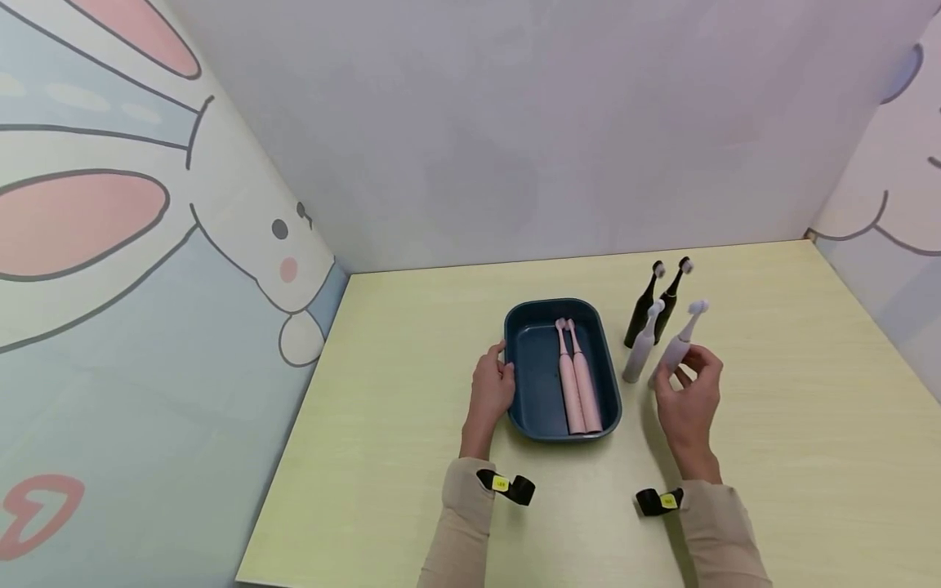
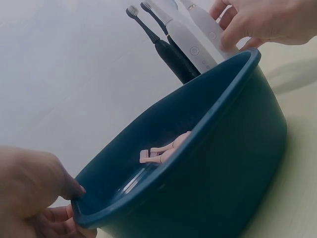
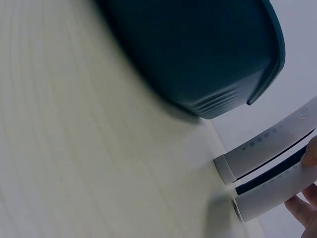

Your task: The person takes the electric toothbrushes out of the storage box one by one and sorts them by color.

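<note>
My left hand (image 1: 492, 382) grips the left rim of a dark blue plastic basin (image 1: 525, 314); the left wrist view shows the thumb over the rim and fingers outside. Two pink electric toothbrushes (image 1: 569, 390) lie side by side in the basin. To its right, my right hand (image 1: 689, 398) pinches the handle of a white electric toothbrush (image 1: 678, 347), which leans slightly; its base looks just off the table in the right wrist view. Another white electric toothbrush (image 1: 641, 351) stands upright beside it. Two black electric toothbrushes (image 1: 642, 309) stand behind the white pair.
All this is on a pale wood-patterned table (image 1: 397, 392). A plain grey wall (image 1: 515, 147) rises at its back edge, and walls with cartoon drawings flank it left and right. Each sleeve wears a black wrist strap.
</note>
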Tool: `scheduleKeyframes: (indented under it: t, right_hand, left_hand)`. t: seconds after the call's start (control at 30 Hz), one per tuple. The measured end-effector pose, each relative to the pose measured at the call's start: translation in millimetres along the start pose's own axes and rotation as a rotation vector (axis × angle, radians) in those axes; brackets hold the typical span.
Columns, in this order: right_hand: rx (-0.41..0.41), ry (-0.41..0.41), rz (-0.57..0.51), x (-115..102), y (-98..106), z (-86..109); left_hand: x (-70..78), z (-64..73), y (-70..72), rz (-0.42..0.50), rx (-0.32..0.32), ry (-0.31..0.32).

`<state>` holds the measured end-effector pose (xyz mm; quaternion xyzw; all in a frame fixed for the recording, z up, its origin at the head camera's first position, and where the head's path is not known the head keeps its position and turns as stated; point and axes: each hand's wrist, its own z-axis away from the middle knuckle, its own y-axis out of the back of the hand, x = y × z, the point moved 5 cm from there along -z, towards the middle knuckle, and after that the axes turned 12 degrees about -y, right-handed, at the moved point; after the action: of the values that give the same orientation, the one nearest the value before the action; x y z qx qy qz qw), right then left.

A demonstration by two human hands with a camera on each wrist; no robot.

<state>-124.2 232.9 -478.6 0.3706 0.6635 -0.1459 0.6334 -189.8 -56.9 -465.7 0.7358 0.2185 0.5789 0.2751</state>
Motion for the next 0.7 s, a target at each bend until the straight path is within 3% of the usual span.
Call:
scheduleKeyframes:
  t: [0.7]
  right_hand:
    - [0.008, 0.014, 0.022, 7.8, -4.4, 0.8]
  left_hand:
    - [-1.3, -1.2, -0.2, 0.009, -0.005, 0.014]
